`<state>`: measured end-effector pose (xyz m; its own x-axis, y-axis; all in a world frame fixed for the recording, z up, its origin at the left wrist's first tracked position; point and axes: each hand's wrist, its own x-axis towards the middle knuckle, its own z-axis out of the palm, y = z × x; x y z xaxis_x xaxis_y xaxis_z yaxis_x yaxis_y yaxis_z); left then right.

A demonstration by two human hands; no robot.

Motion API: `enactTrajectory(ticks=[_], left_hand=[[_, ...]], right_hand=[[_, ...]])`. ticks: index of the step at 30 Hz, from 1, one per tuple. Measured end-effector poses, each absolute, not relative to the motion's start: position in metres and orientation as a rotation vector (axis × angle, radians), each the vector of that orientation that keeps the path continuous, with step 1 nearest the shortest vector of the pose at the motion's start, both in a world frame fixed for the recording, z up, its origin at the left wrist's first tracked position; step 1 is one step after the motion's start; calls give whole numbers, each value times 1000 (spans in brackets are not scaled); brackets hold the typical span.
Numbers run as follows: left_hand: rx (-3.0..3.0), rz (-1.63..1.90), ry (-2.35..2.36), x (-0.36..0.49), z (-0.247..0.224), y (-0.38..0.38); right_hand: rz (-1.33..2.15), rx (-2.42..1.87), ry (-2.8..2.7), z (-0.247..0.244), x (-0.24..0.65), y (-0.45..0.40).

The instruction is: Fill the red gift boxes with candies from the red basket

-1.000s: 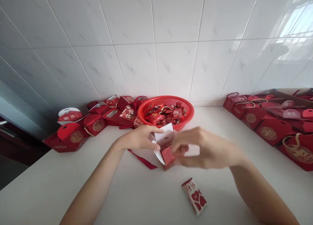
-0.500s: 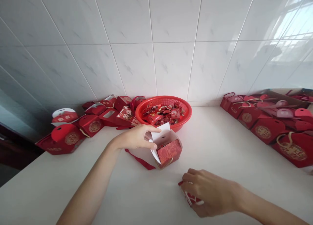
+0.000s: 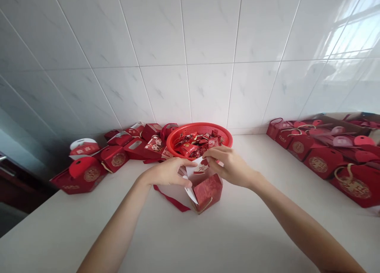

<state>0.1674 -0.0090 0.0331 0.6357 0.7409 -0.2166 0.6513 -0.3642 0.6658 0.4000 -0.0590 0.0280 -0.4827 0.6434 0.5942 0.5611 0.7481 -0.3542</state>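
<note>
An open red gift box (image 3: 209,191) with white insides stands on the table before me. My left hand (image 3: 169,172) grips its left side, thumb and fingers around the raised flaps. Over the box's opening, my right hand (image 3: 228,164) pinches a small red-and-white packet (image 3: 202,167) with a printed pattern; its fingers cover part of it. A cord handle hangs at the box's front. Just behind is a red plastic basket (image 3: 228,140) holding many wrapped sweets (image 3: 188,148).
Several red gift boxes (image 3: 80,174) cluster at the left, and more boxes (image 3: 320,162) stand in rows at the right. A dark red ribbon (image 3: 172,199) lies left of the open box. The tiled wall (image 3: 208,90) bounds the white table (image 3: 154,245) at the back.
My right hand has lifted the red-and-white packet off the table and carried it up and left to the box's opening. My left hand keeps its hold on the box.
</note>
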Motion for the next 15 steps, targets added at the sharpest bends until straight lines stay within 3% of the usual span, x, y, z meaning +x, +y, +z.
enactTrajectory(ticks=[15], left_hand=[[2141, 170, 1048, 166, 29, -3]], right_hand=[[498, -942, -2640, 31, 410, -51]])
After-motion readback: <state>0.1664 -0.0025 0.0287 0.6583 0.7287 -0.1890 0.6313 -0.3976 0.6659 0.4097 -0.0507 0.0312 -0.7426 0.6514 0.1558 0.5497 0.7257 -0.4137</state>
